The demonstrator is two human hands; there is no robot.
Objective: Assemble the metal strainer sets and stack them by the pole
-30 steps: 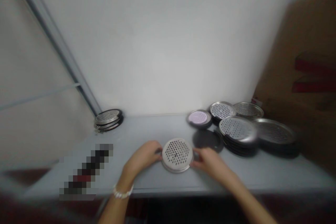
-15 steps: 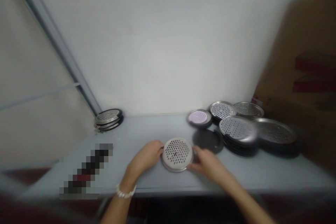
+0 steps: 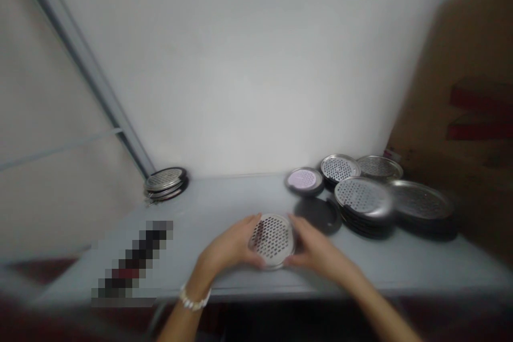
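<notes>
A round perforated metal disc point(image 3: 273, 239), with a silvery rim and rows of slot-like holes, is held low over the front half of the table. My left hand point(image 3: 236, 246) grips its left edge, thumb at the near rim and fingers at the far side. On the opposite edge my right hand point(image 3: 315, 246) holds it the same way, thumb near the front rim. The disc's underside is hidden. Just beyond my right hand lies a flat black round piece point(image 3: 316, 215) with a raised part at its right edge.
Stacks of similar discs with black rims point(image 3: 364, 203) stand at the right, beside a large cardboard box point(image 3: 465, 181). One disc point(image 3: 303, 179) has a pale lilac centre. A smaller stack point(image 3: 164, 181) sits at the back left. A pixelated dark object point(image 3: 136, 259) lies at the left of the table point(image 3: 224, 197).
My left hand has shifted its grip, its thumb now at the near rim. My right fingers now reach further round the far edge. The disc has moved slightly toward me.
</notes>
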